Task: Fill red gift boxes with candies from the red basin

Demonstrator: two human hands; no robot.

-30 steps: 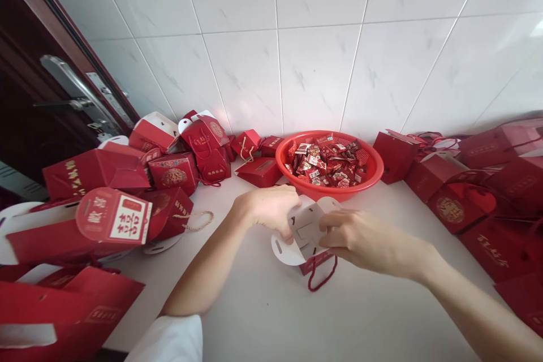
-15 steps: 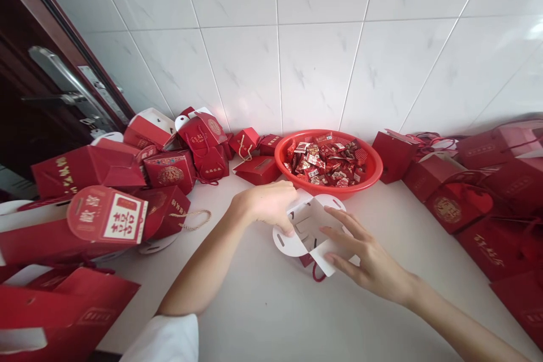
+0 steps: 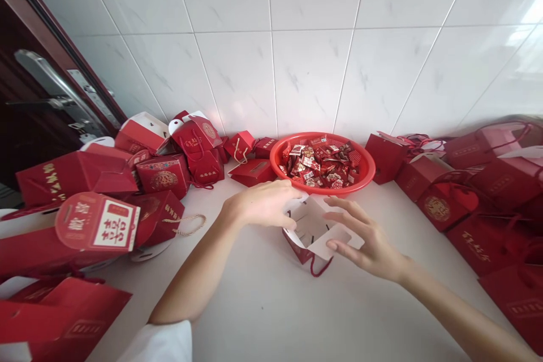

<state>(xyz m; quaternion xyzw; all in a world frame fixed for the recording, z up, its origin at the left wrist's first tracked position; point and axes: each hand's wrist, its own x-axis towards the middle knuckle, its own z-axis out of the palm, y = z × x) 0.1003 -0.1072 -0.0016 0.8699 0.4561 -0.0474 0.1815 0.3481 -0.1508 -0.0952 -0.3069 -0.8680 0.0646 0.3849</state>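
A small red box (image 3: 297,248) with a white interior stands on the white table, its top unfolded and a dark red cord loop hanging at its front. My left hand (image 3: 265,203) is at the box's left and back edge, thumb and fingers apart around a flap. On the right, my right hand (image 3: 365,237) has its fingers spread over the right flap. The inside of the box shows slots and no contents. Just behind it sits a red plastic basket (image 3: 368,178) of red wrapped sweets (image 3: 322,164).
Many red gift boxes (image 3: 163,175) are piled along the left, some with rope handles. More red boxes and bags (image 3: 475,237) crowd the right side. A tiled wall (image 3: 314,79) rises behind the table, and a door handle (image 3: 55,85) shows at the left.
The box's rounded left flap, which lay outward, is no longer visible, and the box's red side now shows. Both hands have stayed around it. The view has shifted slightly.
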